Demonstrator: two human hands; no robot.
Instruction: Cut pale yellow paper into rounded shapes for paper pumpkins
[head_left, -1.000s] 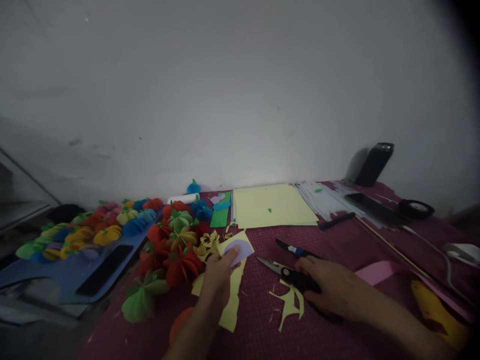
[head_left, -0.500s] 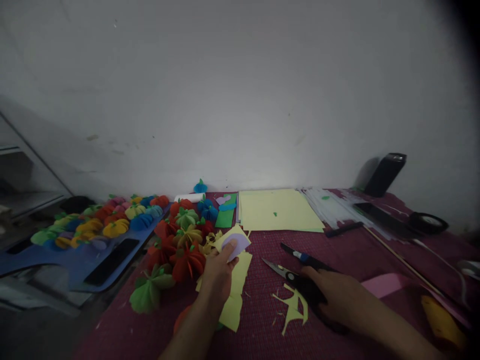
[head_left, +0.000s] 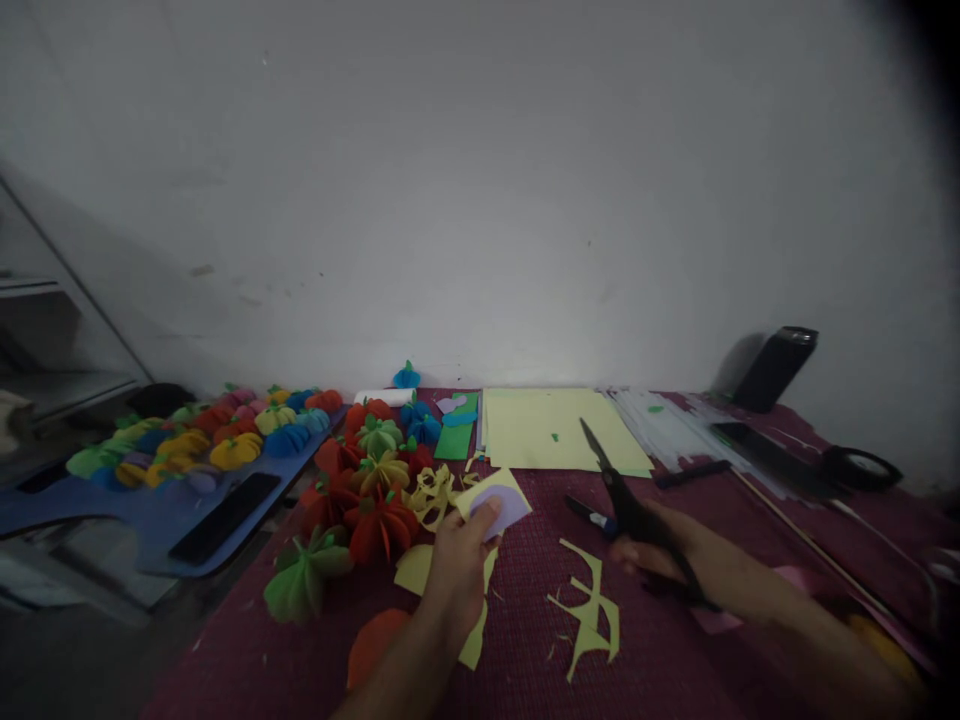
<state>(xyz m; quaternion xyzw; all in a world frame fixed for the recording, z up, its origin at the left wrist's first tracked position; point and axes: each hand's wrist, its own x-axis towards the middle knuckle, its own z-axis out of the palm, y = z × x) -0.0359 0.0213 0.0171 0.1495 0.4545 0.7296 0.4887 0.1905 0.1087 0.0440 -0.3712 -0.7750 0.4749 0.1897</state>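
My left hand pinches a pale yellow paper piece with a rounded lilac paper shape on top, under my thumb. In my right hand are black-handled scissors, raised off the table, blades pointing up and left. Just left of those fingers lies a dark tool with a blue and white part, perhaps a cutter. Yellow paper scraps lie between my hands. More cut yellow paper sits beneath my left wrist, partly hidden, beside an orange paper piece.
Folded paper pumpkins crowd the left of the purple tablecloth; more cover a blue board. Yellow sheets lie at the back. A black can-like cylinder, black tape roll and thin stick are at right.
My right hand has lifted the scissors off the table, and their blades have swung upward. My left hand has shifted slightly right with the yellow and lilac paper.
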